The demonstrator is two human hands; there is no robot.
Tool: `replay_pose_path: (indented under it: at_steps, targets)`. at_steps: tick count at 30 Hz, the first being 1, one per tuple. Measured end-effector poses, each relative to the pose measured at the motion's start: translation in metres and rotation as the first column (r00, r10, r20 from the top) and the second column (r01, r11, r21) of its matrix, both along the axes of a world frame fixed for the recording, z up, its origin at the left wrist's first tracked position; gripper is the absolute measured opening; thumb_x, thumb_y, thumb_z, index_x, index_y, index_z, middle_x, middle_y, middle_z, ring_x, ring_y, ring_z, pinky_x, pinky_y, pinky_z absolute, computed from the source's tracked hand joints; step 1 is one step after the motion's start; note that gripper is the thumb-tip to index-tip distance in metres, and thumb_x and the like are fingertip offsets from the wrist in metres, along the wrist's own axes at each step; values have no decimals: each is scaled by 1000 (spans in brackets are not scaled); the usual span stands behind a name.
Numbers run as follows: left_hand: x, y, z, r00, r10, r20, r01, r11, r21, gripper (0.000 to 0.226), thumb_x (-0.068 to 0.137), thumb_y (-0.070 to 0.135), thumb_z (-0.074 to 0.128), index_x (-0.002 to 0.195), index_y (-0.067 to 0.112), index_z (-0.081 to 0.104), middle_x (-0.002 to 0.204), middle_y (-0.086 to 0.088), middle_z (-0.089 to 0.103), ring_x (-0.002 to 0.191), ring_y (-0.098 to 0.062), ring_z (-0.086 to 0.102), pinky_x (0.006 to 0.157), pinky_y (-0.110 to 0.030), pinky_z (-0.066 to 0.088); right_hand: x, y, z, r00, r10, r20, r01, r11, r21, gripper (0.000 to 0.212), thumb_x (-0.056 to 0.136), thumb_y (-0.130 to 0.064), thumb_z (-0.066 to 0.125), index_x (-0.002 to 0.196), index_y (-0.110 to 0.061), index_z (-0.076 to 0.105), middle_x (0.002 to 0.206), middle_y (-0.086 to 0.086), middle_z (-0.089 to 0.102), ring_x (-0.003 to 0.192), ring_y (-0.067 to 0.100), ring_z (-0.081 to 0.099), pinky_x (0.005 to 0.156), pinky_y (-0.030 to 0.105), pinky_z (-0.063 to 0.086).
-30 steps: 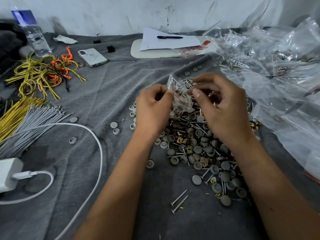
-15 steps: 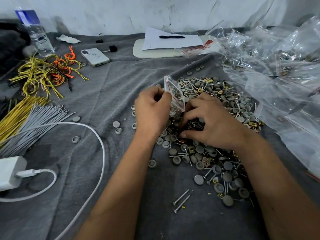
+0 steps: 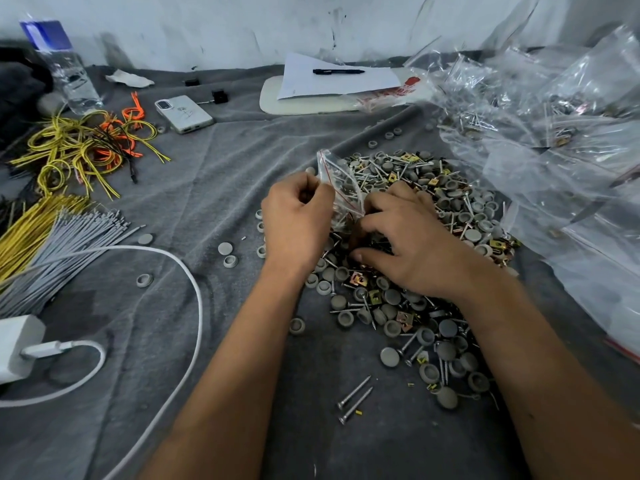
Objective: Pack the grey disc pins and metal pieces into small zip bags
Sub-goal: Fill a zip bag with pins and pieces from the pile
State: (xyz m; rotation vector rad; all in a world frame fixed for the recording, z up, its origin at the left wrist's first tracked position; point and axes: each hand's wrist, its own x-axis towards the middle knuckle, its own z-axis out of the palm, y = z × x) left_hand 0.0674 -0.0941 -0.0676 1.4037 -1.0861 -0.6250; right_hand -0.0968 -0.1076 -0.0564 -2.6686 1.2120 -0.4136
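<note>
A heap of grey disc pins, screws and brass-coloured metal pieces (image 3: 426,216) lies on the grey cloth (image 3: 207,188) in the middle. My left hand (image 3: 294,223) pinches the edge of a small clear zip bag (image 3: 337,181) with a red strip, held upright over the heap's left side; the bag has screws inside. My right hand (image 3: 412,247) lies palm down on the heap just right of the bag, fingers curled into the pieces. What the fingers grip is hidden. Two loose screws (image 3: 355,398) lie near the front.
A pile of clear plastic bags (image 3: 561,140) fills the right side. Yellow and orange wires (image 3: 86,143), grey ties (image 3: 62,244), a white charger with cable (image 3: 20,348), a phone (image 3: 183,114), a water bottle (image 3: 62,67) and paper with a pen (image 3: 337,76) lie left and behind.
My right hand dropped from the bag's mouth down onto the heap and curled into the pieces. My left hand kept hold of the bag, almost still.
</note>
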Motion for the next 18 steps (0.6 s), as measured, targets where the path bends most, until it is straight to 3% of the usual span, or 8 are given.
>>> replay_pose_path:
  at_steps: [3, 7, 10, 13, 16, 18]
  targets:
    - [-1, 2, 2, 999, 10, -36, -10, 1000, 9, 20, 86, 17, 56, 70, 6, 61, 63, -9, 57, 60, -26, 48, 58, -42, 40, -1, 1, 0, 991, 10, 137, -10, 1000, -2, 16, 92, -36, 71, 101, -23, 70, 105, -11, 50, 111, 14, 35, 102, 51, 32]
    - [-1, 3, 5, 997, 25, -77, -24, 1000, 14, 31, 78, 26, 54, 78, -4, 61, 67, -14, 56, 63, -29, 47, 62, -45, 39, 0, 2, 0, 954, 37, 297, -35, 999, -13, 9, 95, -25, 69, 92, -23, 61, 94, -16, 54, 101, 14, 47, 98, 49, 39]
    - [1, 3, 6, 997, 27, -67, -26, 1000, 15, 34, 77, 27, 54, 79, -7, 60, 67, -17, 54, 63, -30, 45, 62, -46, 39, 1, 3, 1, 895, 26, 446, -17, 1000, -25, 2, 98, -16, 66, 99, -14, 67, 94, -10, 62, 91, 11, 58, 86, 30, 49]
    - [3, 4, 5, 1000, 25, -15, -25, 1000, 14, 24, 84, 21, 58, 76, -1, 62, 64, -14, 56, 60, -27, 47, 59, -43, 39, 1, 3, 3, 808, -26, 589, 86, 994, -74, 6, 101, -11, 62, 104, -8, 66, 92, -3, 66, 83, 7, 62, 74, 13, 46]
    - [3, 4, 3, 994, 30, 107, -29, 1000, -7, 18, 90, 16, 62, 75, 6, 64, 67, -15, 66, 60, -32, 58, 57, -47, 50, 0, 2, 4, 735, -81, 674, 200, 975, -102, 11, 101, -7, 60, 108, -3, 68, 97, 3, 69, 89, 9, 64, 78, 12, 49]
    - [1, 5, 3, 984, 24, 178, -18, 999, -36, 14, 90, 14, 64, 77, 9, 66, 71, -12, 70, 67, -35, 67, 60, -50, 57, -1, 2, 6, 721, -89, 687, 226, 968, -112, 15, 100, -4, 60, 111, -2, 70, 104, 6, 70, 97, 14, 66, 86, 18, 53]
